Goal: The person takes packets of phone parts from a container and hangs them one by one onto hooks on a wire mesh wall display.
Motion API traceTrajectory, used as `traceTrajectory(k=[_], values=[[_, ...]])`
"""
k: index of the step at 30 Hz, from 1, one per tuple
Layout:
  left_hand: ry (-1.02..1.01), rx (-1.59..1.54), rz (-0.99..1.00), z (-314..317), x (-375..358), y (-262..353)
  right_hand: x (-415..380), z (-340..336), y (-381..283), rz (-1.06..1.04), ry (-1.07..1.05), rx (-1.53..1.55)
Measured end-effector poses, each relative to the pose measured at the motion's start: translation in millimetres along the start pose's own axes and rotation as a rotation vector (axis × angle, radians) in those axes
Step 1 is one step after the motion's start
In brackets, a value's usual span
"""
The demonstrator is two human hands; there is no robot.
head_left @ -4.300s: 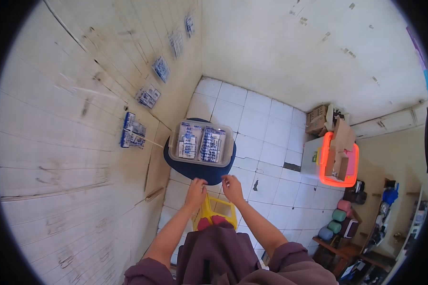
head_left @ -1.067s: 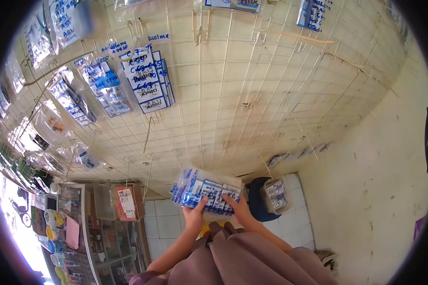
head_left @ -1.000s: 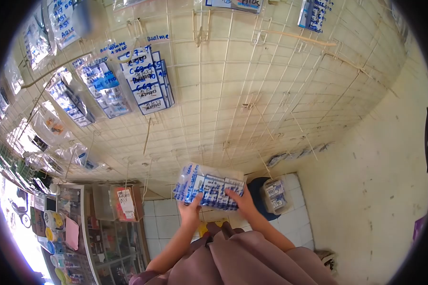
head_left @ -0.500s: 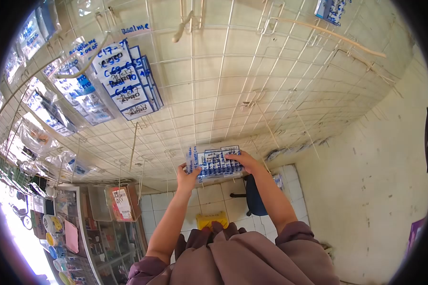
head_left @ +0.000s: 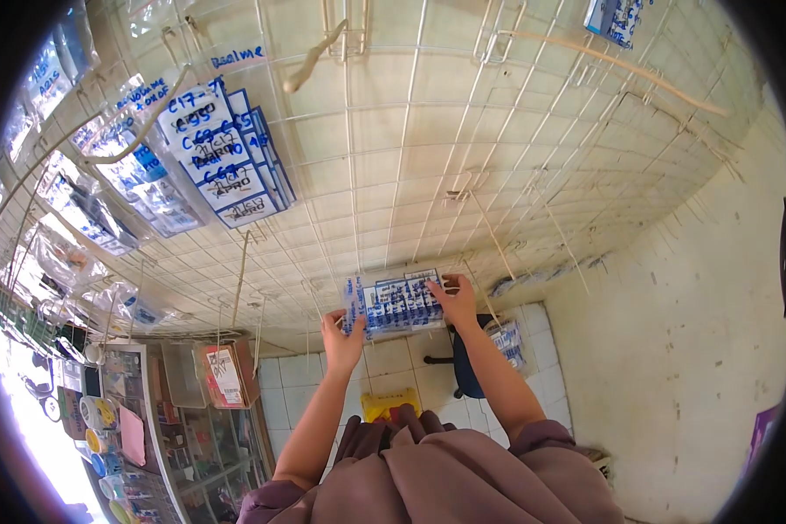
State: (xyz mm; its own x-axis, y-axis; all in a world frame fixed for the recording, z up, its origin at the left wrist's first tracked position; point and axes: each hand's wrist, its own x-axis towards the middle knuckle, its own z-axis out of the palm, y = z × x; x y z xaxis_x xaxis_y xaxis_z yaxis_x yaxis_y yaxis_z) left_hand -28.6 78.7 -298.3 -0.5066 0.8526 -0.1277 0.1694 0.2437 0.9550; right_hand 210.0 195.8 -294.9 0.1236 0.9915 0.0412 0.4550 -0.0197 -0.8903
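Between my two hands is a stack of labelled packets (head_left: 402,304) in clear plastic, with blue handwriting across it. My left hand (head_left: 344,339) grips the stack's left end, thumb on the front face. At the right end, my right hand (head_left: 456,299) holds it with the thumb and fingers around the edge. The stack is held in front of the lower part of a white wire grid (head_left: 384,188). Up and to the left, a group of blue-edged labelled packets (head_left: 227,157) hangs from the grid.
More plastic packets (head_left: 144,175) hang at the left on long hooks. A glass display case (head_left: 205,445) and a cardboard box (head_left: 228,375) stand at lower left. Below my hands are a yellow object (head_left: 388,404) and a dark blue chair (head_left: 469,367) on the tiled floor.
My right thumb and fingers have shifted at the stack's right end, and the view has moved slightly. Both hands still hold the stack.
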Motion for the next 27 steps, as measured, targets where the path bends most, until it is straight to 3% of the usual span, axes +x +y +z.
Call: traceTrajectory(k=[4, 6, 9, 13, 15, 18, 20, 22, 23, 25, 27], values=[[0.005, -0.083, -0.050, -0.5, -4.3, 3.0, -0.3, -6.0, 2.8, 0.077, -0.066, 0.161], [0.119, 0.107, 0.162, 0.2, -6.3, 7.4, 0.8, -4.6, 1.7, 0.057, -0.032, 0.179], [0.247, 0.341, 0.281, 0.6, -21.6, 31.6, -4.6, -11.5, -3.8, -0.010, 0.026, 0.191], [0.301, 0.392, 0.469, -6.7, -45.6, 63.1, -34.5, -26.8, -17.5, 0.014, 0.011, 0.339], [0.145, -0.417, 0.449, -8.6, -60.0, 76.1, -62.8, -37.7, -14.3, 0.029, -0.027, 0.392], [0.123, -0.346, 0.396, -31.2, -88.2, 102.7, -111.4, -62.4, -42.8, 0.007, -0.094, 0.477], [0.137, -0.358, 0.483, -41.3, -91.4, 116.6, -131.5, -81.5, -77.8, -0.040, -0.122, 0.516], [0.061, -0.333, 0.676, -53.0, -100.5, 152.1, -142.7, -106.0, -121.5, -0.217, -0.118, 0.221], [0.071, -0.339, 0.697, -58.1, -103.8, 166.7, -144.2, -116.4, -146.2, -0.241, -0.116, 0.226], [0.065, -0.274, 0.809, -69.0, -110.5, 195.6, -141.3, -131.5, -201.7, -0.889, 0.042, 0.003], [0.051, -0.212, 0.828, -87.1, -125.1, 231.1, -147.1, -136.6, -253.0, -0.965, 0.040, 0.075]])
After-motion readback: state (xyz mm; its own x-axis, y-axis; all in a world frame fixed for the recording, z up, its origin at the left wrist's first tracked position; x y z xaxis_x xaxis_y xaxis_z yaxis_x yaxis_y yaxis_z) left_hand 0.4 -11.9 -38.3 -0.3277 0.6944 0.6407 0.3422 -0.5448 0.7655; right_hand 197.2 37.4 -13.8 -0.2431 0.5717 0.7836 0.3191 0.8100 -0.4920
